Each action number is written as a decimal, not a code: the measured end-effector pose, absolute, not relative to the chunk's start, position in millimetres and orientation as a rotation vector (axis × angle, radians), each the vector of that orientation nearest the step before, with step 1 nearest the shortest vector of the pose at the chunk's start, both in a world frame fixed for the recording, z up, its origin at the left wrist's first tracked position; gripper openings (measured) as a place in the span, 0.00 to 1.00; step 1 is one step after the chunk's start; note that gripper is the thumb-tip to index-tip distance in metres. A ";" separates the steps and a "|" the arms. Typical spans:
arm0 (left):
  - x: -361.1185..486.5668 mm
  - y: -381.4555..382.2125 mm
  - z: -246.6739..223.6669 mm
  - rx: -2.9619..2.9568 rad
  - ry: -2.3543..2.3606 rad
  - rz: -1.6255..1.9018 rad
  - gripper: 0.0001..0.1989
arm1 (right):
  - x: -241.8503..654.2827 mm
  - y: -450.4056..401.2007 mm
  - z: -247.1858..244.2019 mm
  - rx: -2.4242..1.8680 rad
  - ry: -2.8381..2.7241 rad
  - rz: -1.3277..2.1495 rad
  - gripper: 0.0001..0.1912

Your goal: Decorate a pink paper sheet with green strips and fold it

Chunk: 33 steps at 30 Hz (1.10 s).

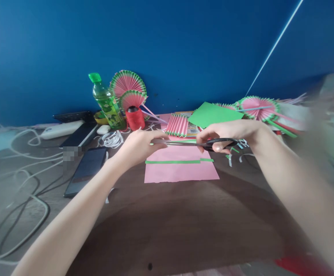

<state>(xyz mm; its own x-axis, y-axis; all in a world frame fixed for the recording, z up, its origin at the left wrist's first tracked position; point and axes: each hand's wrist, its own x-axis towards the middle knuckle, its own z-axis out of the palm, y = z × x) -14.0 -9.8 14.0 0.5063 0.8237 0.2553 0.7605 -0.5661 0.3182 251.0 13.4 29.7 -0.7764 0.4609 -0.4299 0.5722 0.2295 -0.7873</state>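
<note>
Black-handled scissors (184,143) are held level across the top part of a pink sheet of paper (181,174). My right hand (227,130) is closed round their handles. At the other end, thumb and fingers of my left hand (140,147) pinch the blade tips; whether paper lies between them cannot be told. A narrow green strip (172,162) runs across the pink sheet, with a shorter piece at its right end. Another green strip shows at the sheet's far edge, partly hidden by the blades.
Behind are a pleated pink piece (177,125), a green sheet (215,114), folded paper fans (129,82), a red thread spool (135,119) and a green bottle (107,101). Phones (88,170) and white cables (44,214) lie left. A blue wall (167,50) stands behind the table.
</note>
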 end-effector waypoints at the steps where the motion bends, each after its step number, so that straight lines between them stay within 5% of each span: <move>1: -14.1 -10.0 14.3 2.581 1.366 0.569 0.12 | 251.1 13.4 30.1 1.008 2.378 -1.586 0.25; 33: -10.5 -14.6 14.0 2.642 1.334 0.540 0.11 | 248.5 13.4 28.8 1.078 2.461 -1.453 0.24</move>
<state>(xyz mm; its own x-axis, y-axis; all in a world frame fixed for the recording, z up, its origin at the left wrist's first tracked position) -10.5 -14.6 14.0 0.5443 0.7992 0.2549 0.7518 -0.5995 0.2746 248.5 13.4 28.8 -0.7476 0.5259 -0.4056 0.6091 0.2996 -0.7343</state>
